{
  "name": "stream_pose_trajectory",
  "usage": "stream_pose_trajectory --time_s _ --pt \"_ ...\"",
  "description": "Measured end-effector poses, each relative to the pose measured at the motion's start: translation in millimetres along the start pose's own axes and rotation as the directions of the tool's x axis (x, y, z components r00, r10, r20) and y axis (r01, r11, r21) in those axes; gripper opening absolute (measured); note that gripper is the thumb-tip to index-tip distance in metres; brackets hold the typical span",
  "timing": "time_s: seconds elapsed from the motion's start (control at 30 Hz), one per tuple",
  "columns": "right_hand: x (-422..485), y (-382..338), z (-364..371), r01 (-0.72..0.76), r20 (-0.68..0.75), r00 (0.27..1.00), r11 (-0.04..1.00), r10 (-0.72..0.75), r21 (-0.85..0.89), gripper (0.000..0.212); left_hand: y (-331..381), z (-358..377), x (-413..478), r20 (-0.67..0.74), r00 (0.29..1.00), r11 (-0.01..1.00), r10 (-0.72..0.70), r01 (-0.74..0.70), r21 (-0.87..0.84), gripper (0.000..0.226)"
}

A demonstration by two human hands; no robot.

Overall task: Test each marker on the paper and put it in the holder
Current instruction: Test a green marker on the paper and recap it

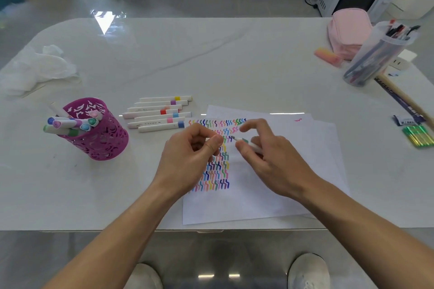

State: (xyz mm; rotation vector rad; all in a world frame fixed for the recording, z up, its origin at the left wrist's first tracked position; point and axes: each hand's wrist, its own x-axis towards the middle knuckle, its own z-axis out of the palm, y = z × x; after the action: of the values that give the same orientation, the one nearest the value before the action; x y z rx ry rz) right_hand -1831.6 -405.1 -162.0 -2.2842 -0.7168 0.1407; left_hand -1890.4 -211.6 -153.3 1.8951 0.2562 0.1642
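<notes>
Gripping the marker (246, 142) in our right hand (272, 159), tip bare over the paper (270, 195); left hand (187, 155) curled, can't tell what it holds. We should press lightly, stroke short.

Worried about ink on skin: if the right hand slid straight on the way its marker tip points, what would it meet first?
Probably the left hand, whose thumb sits just past the tip of the marker, though depth is unclear.

No readable text, print on loose markers (157, 122) and dark packet (408, 121) (too blurred)
</notes>
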Motion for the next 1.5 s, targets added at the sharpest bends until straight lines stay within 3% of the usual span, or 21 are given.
stream_pose_trajectory --time_s 0.2,0.33,0.4,0.47,0.53,0.6,0.73,0.87,1.0,1.23,1.5 --pt "2.9 2.5 -1.9 -0.109 -0.05 0.992 0.982 0.118 0.153 0.017 -1.8 4.7 -1.0 -0.024 1.0 0.998 0.0 0.002 0.067 0.009" --pt "6.3 1.8 -4.3 -0.165 -0.002 0.985 0.94 0.174 0.3 0.01 -3.1 6.0 -1.8 -0.032 0.999 0.981 0.039 -0.032 0.19 0.008" --pt "8.6 1.2 -7.4 -0.211 0.037 0.975 0.86 0.219 0.464 0.015 -3.4 6.8 -2.2 -0.028 0.996 0.95 0.09 -0.077 0.304 0.008" --pt "10.5 1.6 -10.5 -0.254 0.084 0.96 0.71 0.266 0.656 0.032 -3.8 8.1 -3.3 0.012 0.989 0.903 0.145 -0.137 0.407 0.006" --pt "12.3 3.6 -13.1 -0.266 0.112 0.954 0.607 0.279 0.749 0.041 -4.7 9.8 -4.0 0.061 0.981 0.859 0.185 -0.191 0.475 0.007" --pt "13.8 7.8 -12.9 -0.225 0.087 0.966 0.628 0.243 0.745 0.034 -7.4 11.5 -3.4 0.107 0.975 0.823 0.192 -0.22 0.524 0.014" --pt "16.8 11.0 -8.6 -0.154 -0.004 0.98 0.771 0.199 0.618 0.004 -12.9 13.8 0.1 0.196 0.963 0.764 0.186 -0.268 0.587 0.029" --pt "22.3 12.1 -6.0 -0.174 -0.057 0.964 0.784 0.258 0.596 0.023 -15.6 16.3 2.2 0.241 0.956 0.703 0.169 -0.288 0.65 0.036" --pt "28.6 19.1 -6.0 -0.175 -0.081 0.957 0.782 0.277 0.598 0.006 -16.9 18.8 3.9 0.252 0.953 0.665 0.17 -0.3 0.684 0.034" --pt "35.4 25.9 0.1 -0.18 -0.111 0.947 0.787 0.3 0.59 0.022 -16.4 22.8 8.0 0.27 0.948 0.637 0.168 -0.314 0.704 0.039" --pt "38.4 27.9 4.1 -0.203 -0.123 0.938 0.804 0.323 0.559 0.024 -14.6 24.8 11.7 0.277 0.948 0.613 0.158 -0.314 0.725 0.039"
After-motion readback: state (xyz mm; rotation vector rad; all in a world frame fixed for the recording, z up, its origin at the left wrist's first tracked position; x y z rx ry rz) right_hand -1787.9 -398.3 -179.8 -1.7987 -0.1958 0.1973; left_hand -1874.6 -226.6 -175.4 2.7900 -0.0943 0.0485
